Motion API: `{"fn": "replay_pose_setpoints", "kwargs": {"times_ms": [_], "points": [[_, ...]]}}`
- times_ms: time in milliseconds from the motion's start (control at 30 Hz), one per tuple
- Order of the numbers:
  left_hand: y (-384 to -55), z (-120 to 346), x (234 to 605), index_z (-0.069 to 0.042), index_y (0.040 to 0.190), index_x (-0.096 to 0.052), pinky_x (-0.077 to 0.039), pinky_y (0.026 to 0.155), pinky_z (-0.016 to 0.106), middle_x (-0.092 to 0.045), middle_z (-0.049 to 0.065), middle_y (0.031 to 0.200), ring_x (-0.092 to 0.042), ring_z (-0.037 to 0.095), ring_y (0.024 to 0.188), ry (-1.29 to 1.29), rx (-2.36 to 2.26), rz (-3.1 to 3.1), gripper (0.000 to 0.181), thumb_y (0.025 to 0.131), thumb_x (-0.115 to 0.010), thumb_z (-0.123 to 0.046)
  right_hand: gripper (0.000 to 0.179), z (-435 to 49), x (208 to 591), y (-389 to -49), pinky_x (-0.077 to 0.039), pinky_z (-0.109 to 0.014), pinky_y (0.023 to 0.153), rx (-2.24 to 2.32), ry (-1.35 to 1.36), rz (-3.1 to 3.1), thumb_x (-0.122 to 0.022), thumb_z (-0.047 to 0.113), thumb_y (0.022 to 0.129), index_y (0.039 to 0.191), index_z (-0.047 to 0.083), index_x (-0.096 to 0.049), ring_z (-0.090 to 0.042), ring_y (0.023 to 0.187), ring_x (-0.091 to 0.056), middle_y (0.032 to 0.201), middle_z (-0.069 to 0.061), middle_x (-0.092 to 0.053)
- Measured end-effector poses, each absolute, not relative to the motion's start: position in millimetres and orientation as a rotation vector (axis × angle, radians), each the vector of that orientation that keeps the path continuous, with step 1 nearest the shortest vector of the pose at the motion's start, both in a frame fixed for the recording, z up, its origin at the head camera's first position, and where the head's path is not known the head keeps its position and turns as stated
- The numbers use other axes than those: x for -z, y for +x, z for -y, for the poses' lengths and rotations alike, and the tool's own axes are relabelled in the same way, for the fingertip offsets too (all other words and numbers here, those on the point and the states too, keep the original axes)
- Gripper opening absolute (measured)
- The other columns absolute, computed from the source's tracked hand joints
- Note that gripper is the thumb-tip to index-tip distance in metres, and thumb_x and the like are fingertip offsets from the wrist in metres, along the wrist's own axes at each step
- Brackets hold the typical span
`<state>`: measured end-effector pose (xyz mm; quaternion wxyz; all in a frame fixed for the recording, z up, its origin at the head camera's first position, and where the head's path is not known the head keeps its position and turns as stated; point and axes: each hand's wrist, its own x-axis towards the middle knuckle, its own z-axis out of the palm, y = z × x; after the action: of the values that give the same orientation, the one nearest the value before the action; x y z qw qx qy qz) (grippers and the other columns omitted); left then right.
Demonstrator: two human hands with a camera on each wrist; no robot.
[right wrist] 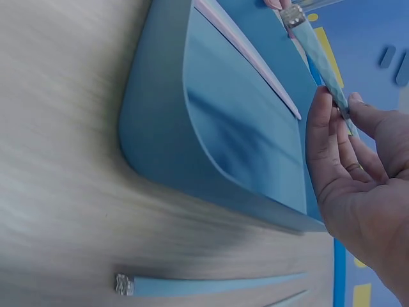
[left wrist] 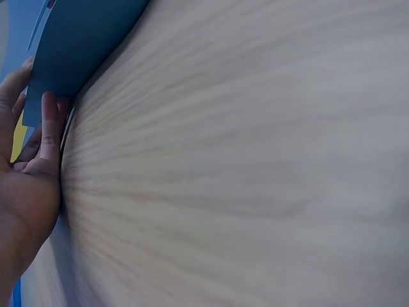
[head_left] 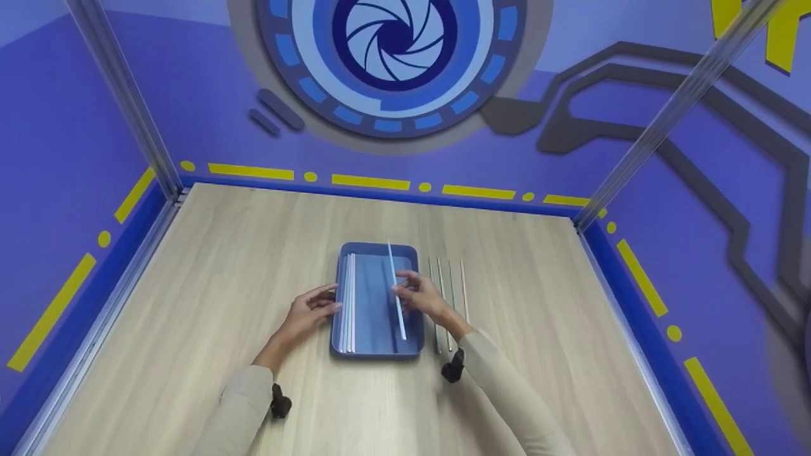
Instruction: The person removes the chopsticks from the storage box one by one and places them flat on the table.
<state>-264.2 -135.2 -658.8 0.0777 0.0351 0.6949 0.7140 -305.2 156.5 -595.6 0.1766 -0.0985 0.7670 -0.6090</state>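
A blue rectangular tray (head_left: 374, 354) stands on the table. My right hand (head_left: 419, 296) pinches a thin pale stick (head_left: 396, 294) between thumb and fingers, holding it above the tray's right half. In the right wrist view this stick shows a crinkled silvery end. Several similar pale sticks (head_left: 349, 304) lie side by side along the tray's left inner wall. My left hand (head_left: 312, 309) is at the tray's left side, its fairly straight fingers touching the outer wall (left wrist: 83, 51). To the tray's right, several more sticks (head_left: 452, 304) lie on the table, partly hidden by the right hand and forearm.
The wood-grain table (head_left: 247, 253) extends around the tray on all sides. Blue printed panels (head_left: 209, 126) enclose it at the back and both sides, with metal posts (head_left: 136, 107) at the back corners.
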Motion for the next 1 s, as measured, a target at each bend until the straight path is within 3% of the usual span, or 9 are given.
{"fn": "replay_pose_setpoints", "kwargs": {"times_ms": [400, 667, 833, 1000], "points": [[-264, 141, 659, 0.001, 0.146, -0.052, -0.057, 0.077, 0.019, -0.058, 0.030, 0.129, -0.062, 0.010, 0.097, 0.120, -2.133, -2.090, 0.057, 0.094, -0.073, -0.006, 0.054, -180, 593, -305, -0.060, -0.024, 0.065, 1.739, -0.236, -2.165, -0.065, 0.011, 0.100, 0.146, -0.009, -0.045, -0.010, 0.082, -0.061, 0.097, 0.001, -0.062], [-264, 140, 661, 0.000, 0.145, -0.055, -0.057, 0.078, 0.018, -0.059, 0.030, 0.129, -0.063, 0.010, 0.097, 0.116, -2.132, -2.099, 0.056, 0.093, -0.075, -0.007, 0.053, -197, 590, -302, -0.061, -0.036, 0.070, 1.747, -0.204, -2.179, -0.065, 0.011, 0.101, 0.147, -0.008, -0.046, -0.012, 0.072, -0.060, 0.095, 0.000, -0.062], [-264, 137, 660, 0.001, 0.145, -0.054, -0.057, 0.076, 0.018, -0.058, 0.031, 0.128, -0.063, 0.010, 0.096, 0.112, -2.149, -2.083, 0.056, 0.093, -0.074, -0.004, 0.051, -209, 591, -300, -0.059, -0.028, 0.068, 1.750, -0.176, -2.206, -0.066, 0.010, 0.100, 0.145, -0.006, -0.049, -0.011, 0.075, -0.060, 0.096, 0.001, -0.063], [-264, 134, 661, 0.001, 0.144, -0.055, -0.057, 0.076, 0.018, -0.059, 0.030, 0.127, -0.063, 0.009, 0.095, 0.099, -2.159, -2.086, 0.055, 0.092, -0.074, -0.002, 0.054, -224, 589, -297, -0.061, -0.030, 0.071, 1.738, -0.190, -2.228, -0.066, 0.010, 0.100, 0.147, -0.008, -0.046, -0.010, 0.077, -0.061, 0.099, -0.002, -0.064]]}}
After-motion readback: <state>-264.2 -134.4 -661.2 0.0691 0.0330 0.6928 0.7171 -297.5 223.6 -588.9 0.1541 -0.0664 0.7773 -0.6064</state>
